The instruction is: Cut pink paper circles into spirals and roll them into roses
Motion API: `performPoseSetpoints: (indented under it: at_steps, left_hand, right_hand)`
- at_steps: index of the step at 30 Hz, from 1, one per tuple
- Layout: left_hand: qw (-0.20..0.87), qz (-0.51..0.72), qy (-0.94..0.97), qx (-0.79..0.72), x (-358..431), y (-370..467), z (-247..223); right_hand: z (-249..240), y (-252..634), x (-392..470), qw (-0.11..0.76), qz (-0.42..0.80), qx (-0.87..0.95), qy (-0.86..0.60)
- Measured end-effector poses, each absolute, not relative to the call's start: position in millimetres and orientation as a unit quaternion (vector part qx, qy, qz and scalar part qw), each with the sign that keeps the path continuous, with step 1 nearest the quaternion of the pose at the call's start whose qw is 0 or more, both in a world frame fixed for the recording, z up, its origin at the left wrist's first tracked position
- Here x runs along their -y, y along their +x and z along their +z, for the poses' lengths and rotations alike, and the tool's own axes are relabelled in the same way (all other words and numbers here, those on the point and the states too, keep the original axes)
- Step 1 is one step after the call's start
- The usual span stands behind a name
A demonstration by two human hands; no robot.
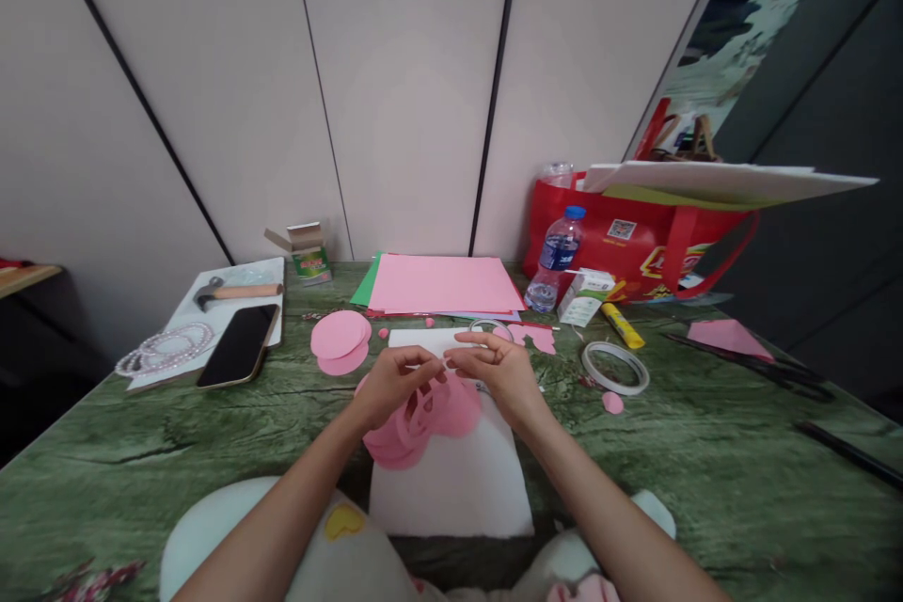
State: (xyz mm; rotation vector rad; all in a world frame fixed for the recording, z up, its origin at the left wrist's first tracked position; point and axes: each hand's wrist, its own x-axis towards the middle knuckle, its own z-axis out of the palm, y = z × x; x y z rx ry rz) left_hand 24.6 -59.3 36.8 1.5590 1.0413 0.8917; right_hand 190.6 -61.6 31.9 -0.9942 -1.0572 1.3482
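My left hand point(401, 383) and my right hand point(498, 374) meet fingertip to fingertip over a white sheet point(469, 499). Both are closed in a pinch; a tiny pale bit shows between them, too small to name. Just below the fingers lie overlapping pink paper pieces point(395, 451), rounded and partly cut into curved strips, resting on the white sheet. My left hand hides part of them. To the left is a small stack of pink paper circles point(341, 337). Beyond my right hand lie a thin ring point(492, 327) and a pink paper offcut point(537, 339).
Colored paper sheets point(444, 282) lie at the back. On the right are a tape roll point(615, 368), glue stick point(623, 326), water bottle point(557, 259), red bag point(607, 235) and scissors point(758, 367). A phone point(240, 345), hammer point(240, 292) and bead string point(166, 350) lie left.
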Motion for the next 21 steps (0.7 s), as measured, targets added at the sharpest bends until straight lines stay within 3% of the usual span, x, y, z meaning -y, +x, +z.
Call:
performPoseSetpoints:
  at_steps: [21]
  left_hand:
    - [0.555,0.36,0.606,-0.442,59.9,26.1,40.2]
  right_hand:
    - [34.8,192.7,61.3,0.553,0.575,0.42,-0.432]
